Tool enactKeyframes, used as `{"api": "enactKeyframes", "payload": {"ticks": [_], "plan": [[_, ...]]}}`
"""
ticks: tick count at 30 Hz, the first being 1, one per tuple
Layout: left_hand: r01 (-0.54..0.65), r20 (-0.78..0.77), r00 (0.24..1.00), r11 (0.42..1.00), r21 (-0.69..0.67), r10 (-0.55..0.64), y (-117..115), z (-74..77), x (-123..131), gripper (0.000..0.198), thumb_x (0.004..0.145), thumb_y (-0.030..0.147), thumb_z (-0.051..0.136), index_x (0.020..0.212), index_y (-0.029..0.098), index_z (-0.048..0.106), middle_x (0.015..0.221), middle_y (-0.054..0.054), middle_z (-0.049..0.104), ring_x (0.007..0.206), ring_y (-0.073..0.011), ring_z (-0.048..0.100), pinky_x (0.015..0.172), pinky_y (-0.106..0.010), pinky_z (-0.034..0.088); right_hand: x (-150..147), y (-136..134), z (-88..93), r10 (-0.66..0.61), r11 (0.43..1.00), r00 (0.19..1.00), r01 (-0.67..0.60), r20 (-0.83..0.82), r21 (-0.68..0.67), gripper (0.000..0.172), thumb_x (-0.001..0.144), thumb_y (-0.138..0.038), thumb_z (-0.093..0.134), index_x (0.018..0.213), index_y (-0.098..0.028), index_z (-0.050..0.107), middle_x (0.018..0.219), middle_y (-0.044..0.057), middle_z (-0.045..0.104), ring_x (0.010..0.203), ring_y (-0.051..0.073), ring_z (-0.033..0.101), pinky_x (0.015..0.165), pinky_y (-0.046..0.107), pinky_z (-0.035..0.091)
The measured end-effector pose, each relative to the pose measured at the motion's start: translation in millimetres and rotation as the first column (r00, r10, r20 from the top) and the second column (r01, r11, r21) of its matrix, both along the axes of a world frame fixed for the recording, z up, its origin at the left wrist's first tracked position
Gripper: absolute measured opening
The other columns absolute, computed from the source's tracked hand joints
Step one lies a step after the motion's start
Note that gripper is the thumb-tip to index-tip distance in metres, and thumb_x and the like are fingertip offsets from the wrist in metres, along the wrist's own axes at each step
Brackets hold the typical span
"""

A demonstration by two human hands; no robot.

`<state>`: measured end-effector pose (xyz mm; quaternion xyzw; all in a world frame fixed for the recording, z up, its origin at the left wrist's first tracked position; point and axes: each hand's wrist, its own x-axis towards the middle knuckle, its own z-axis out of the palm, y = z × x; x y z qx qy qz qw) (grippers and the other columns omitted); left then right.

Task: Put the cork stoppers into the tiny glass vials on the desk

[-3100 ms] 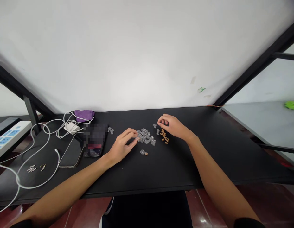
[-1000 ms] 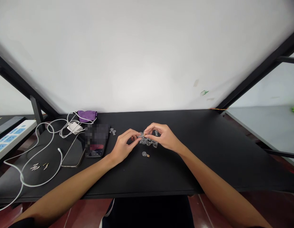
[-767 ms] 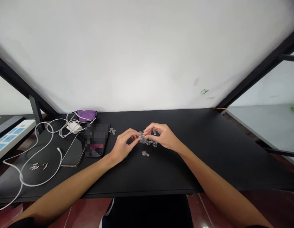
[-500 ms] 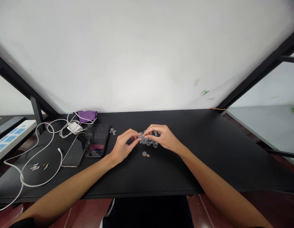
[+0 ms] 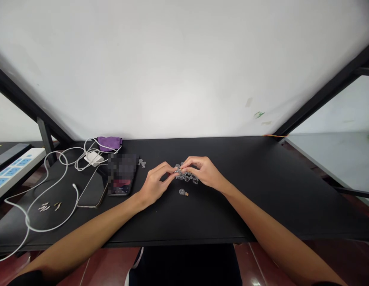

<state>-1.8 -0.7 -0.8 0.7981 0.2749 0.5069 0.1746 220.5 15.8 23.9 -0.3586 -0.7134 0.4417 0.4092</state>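
My left hand (image 5: pixel 157 183) pinches a tiny clear glass bottle (image 5: pixel 177 171) between thumb and fingertips. Against it, my right hand (image 5: pixel 204 172) closes thumb and forefinger on a small tan cork at the bottle's neck end; the fingertips largely cover it. Just below and behind the hands lies a cluster of several clear glass bottles (image 5: pixel 187 178), partly hidden by the right hand. Nearer the front edge, a round glass bottle (image 5: pixel 182 192) with a cork in its mouth lies on its side.
Left on the black table (image 5: pixel 262 190) are two phones (image 5: pixel 123 174) (image 5: pixel 93 188), a white cable (image 5: pixel 50 230), a charger (image 5: pixel 94 158), a purple cloth item (image 5: pixel 109 143) and small pieces (image 5: pixel 44 207). More glass bits (image 5: pixel 142 163) lie beside the phone. A power strip (image 5: pixel 17 171) stands far left.
Both hands stay together at nearly the same spot, with only slight finger movement around the bottle and cork. The whole view has shifted very slightly.
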Motion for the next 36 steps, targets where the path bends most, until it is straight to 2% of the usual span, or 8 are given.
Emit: {"api": "enactKeyframes", "payload": {"ticks": [10,16,23,29,33,36], "plan": [[0.008,-0.031,0.999,0.998,0.069,-0.006,-1.4,0.4,-1.4,0.006,0.097,0.015,0.067,0.102,0.018,0.067,0.09,-0.005,0.069,0.081,-0.0148,0.069,0.075,-0.028,0.058,-4.7,-1.4,-0.7,0.026,0.988,0.996,-0.039,-0.086,-0.148,0.021,0.086,-0.038,0.079,0.084,-0.017,0.075,0.083,0.005,0.076,0.082,0.021,0.073,0.082,0.037,0.058],[-0.002,-0.049,0.999,0.997,0.081,0.006,0.4,0.0,-1.2,0.005,0.098,0.016,0.066,0.102,0.019,0.067,0.091,-0.005,0.07,0.081,-0.0148,0.069,0.074,-0.028,0.059,-3.2,-0.4,0.7,0.031,0.984,0.996,-0.046,-0.087,-0.174,0.026,0.085,-0.042,0.078,0.085,-0.017,0.074,0.081,0.005,0.075,0.082,0.022,0.073,0.082,0.038,0.057],[0.005,-0.021,1.0,0.999,0.045,-0.005,0.6,3.9,-0.8,0.007,0.096,0.018,0.069,0.103,0.018,0.07,0.087,-0.004,0.068,0.077,-0.0139,0.066,0.07,-0.027,0.057,1.1,-2.7,10.3,0.104,0.991,0.994,-0.101,0.026,-0.091,0.033,0.081,-0.043,0.084,0.099,-0.017,0.075,0.094,0.007,0.077,0.088,0.021,0.071,0.085,0.037,0.056],[0.046,-0.035,0.998,0.999,0.019,-0.045,0.1,4.0,-2.0,0.02,0.093,0.022,0.074,0.112,0.019,0.067,0.093,-0.005,0.068,0.081,-0.0146,0.065,0.075,-0.029,0.057,8.8,-4.0,18.7,0.124,0.992,0.99,-0.121,0.067,-0.04,0.03,0.086,-0.045,0.077,0.097,-0.017,0.076,0.094,0.008,0.076,0.088,0.022,0.069,0.084,0.038,0.055],[0.064,-0.093,0.994,0.998,0.005,-0.063,1.1,3.4,-3.4,0.003,0.098,0.019,0.066,0.099,0.018,0.069,0.097,-0.007,0.067,0.089,-0.0165,0.067,0.081,-0.031,0.057,26.0,-1.8,27.2,0.189,0.982,0.962,-0.181,0.195,-0.058,0.023,0.086,-0.04,0.076,0.093,-0.018,0.076,0.092,0.006,0.075,0.083,0.02,0.066,0.08,0.036,0.054],[0.07,-0.115,0.991,0.997,-0.027,-0.073,0.7,2.9,-3.3,0.007,0.1,0.018,0.062,0.099,0.018,0.07,0.099,-0.008,0.068,0.091,-0.0168,0.067,0.084,-0.032,0.056,35.2,-2.0,31.9,0.275,0.961,0.909,-0.26,0.315,-0.088,0.014,0.085,-0.035,0.076,0.088,-0.021,0.077,0.088,0.004,0.076,0.081,0.018,0.064,0.077,0.034,0.052]]}}
